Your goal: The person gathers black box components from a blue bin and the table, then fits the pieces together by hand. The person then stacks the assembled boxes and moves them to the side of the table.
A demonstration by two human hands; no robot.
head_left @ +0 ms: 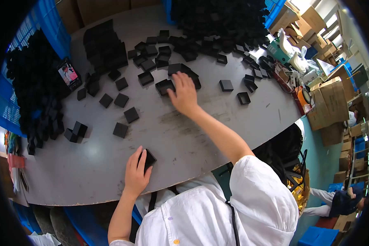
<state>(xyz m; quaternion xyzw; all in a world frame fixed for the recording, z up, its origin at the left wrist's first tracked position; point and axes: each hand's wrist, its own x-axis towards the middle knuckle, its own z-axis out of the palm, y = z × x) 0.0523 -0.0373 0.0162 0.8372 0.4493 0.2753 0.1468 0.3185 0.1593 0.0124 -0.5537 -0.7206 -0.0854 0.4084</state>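
Note:
At the table's near edge my left hand (136,174) has its fingers against a small black box (150,160), gripping it on the tabletop. Farther out, my right hand (184,94) reaches over a cluster of black box pieces, its fingers apart. Its thumb is beside an open black box (163,87), and its fingertips touch or hover just over another black box piece (175,69); contact is hard to tell. Between the hands and to the left lie several loose black squares, among them one black square piece (131,115).
A large heap of black pieces (217,20) covers the back of the grey table (184,143). At left, a blue crate (49,24) stands by another black pile and a phone (69,74). Cardboard cartons (330,100) stand at right; a person (346,201) is beyond.

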